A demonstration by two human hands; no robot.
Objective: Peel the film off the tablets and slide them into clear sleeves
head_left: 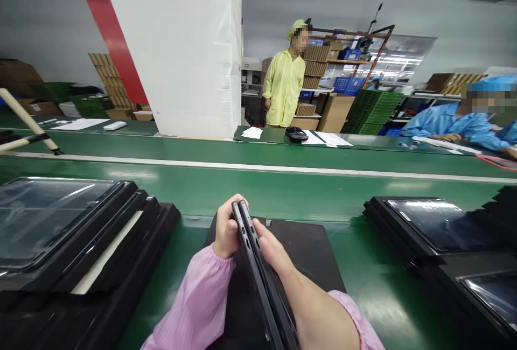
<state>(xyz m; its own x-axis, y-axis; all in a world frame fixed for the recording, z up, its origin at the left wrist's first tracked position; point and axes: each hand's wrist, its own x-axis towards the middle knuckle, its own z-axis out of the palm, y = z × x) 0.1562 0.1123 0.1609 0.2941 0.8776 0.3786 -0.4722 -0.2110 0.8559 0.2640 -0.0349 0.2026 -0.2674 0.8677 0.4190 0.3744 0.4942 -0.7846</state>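
Two thin dark tablets [252,253] stand on edge, side by side, over a black foam pad [315,247], with small port openings along their narrow edges. My left hand [226,230] is closed on their left side near the far end, its fingers bent round the far corner. My right hand [283,258] presses along the right side with its fingers lying against the right tablet. The lower end of the pair runs out of the frame, and their broad faces are mostly hidden from me.
Black foam trays [157,231] with a glossy screen panel [52,215] are stacked on the left. More trays with panels [440,221] lie on the right. Beyond the green bench [291,188] stand a person in yellow [285,86] and a seated person in blue [448,118].
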